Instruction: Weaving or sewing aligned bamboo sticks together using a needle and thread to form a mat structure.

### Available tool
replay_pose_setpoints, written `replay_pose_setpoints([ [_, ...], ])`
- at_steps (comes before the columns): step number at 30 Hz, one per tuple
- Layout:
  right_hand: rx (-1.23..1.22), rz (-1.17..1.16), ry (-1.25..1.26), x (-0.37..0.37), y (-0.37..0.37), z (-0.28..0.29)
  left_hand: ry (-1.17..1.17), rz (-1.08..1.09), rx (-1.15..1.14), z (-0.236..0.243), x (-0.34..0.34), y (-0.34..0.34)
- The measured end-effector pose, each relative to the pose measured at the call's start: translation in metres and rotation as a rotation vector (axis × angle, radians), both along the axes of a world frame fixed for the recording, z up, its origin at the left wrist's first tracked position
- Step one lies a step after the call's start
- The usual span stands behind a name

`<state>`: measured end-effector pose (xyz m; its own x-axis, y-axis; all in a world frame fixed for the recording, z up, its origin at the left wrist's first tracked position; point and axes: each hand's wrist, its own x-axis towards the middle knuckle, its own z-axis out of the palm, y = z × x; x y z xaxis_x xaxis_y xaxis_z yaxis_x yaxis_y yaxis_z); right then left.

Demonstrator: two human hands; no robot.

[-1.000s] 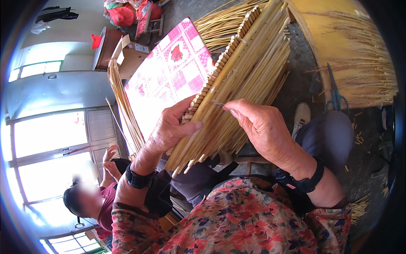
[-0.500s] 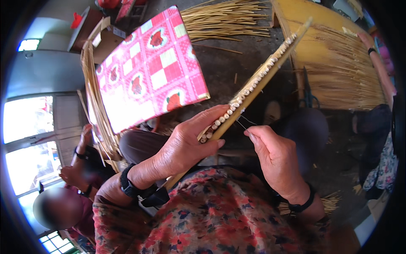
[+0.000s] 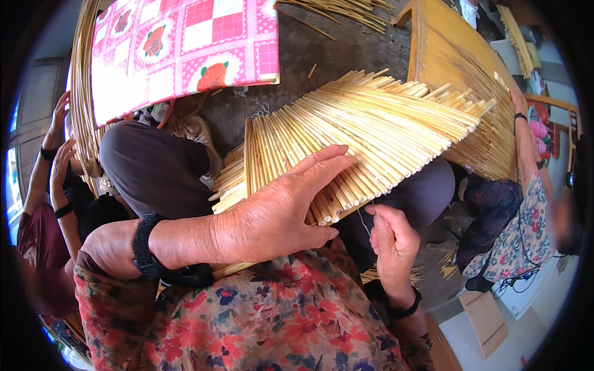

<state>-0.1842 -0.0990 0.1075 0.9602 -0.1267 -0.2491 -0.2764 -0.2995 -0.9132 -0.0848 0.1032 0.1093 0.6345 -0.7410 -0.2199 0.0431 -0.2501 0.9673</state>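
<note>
A panel of straight, pale straw-coloured stalks (image 3: 365, 130), laid side by side, fans out in front of me with its broad face up. My left hand (image 3: 278, 210) grips its near edge, with the fingers spread over the top and the thumb under the cut ends. Just right of that edge, my right hand (image 3: 393, 241) is closed in a pinch on a thin thread (image 3: 364, 222). The pinching fingertips almost touch the cut ends; whether a needle is between them is too small to tell. Another loop of thread (image 3: 261, 110) lies at the panel's far left corner.
A pink patterned board (image 3: 204, 46) stands at the far left beside long bundled stalks (image 3: 83, 86). At the right, a person's arm (image 3: 526, 136) reaches to stalks on a yellow wooden table (image 3: 445, 37). Another person's hands (image 3: 62, 161) are at the left. Loose stalks (image 3: 346, 11) lie on the floor.
The panel has turned from edge-on to showing its broad face. My right hand has stayed pinched near its edge, and my left hand still grips it. The whole view has shifted.
</note>
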Motion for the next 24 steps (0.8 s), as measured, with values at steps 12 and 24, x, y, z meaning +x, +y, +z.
replay_pose_setpoints([
  [12, -0.125, 0.042, -0.035, -0.005, 0.002, 0.012, -0.082, -0.077, 0.040, 0.004, 0.002, -0.003],
  [24, -0.266, 0.050, -0.084, -0.001, 0.009, 0.017, -0.222, -0.133, 0.060, 0.008, 0.003, -0.004],
])
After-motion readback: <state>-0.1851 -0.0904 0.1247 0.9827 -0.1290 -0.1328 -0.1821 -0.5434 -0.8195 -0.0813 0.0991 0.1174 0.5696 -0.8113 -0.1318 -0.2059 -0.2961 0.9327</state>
